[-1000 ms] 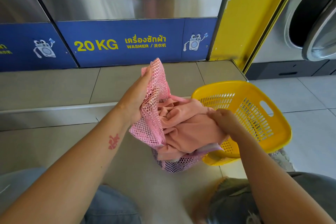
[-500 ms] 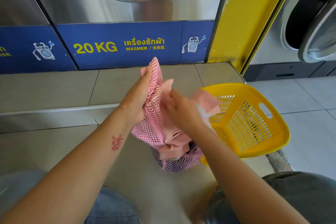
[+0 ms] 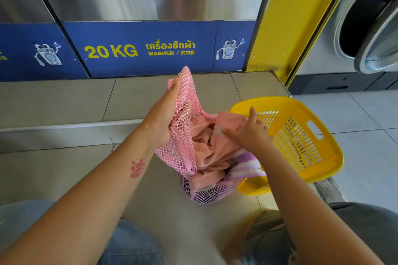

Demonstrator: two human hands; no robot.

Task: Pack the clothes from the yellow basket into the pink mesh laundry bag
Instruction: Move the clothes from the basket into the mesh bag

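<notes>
Fingers of the left hand point(image 3: 164, 115) clench the pink mesh laundry bag point(image 3: 185, 148) rim. Right hand point(image 3: 247, 133) grips peach cloth point(image 3: 215, 148) (striped piece beneath) beside the yellow basket point(image 3: 323, 135).

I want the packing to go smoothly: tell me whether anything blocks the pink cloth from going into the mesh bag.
Nothing visible blocks it. The left hand holds the mesh bag open, and the right hand is pressing the pink cloth into its mouth.
</notes>
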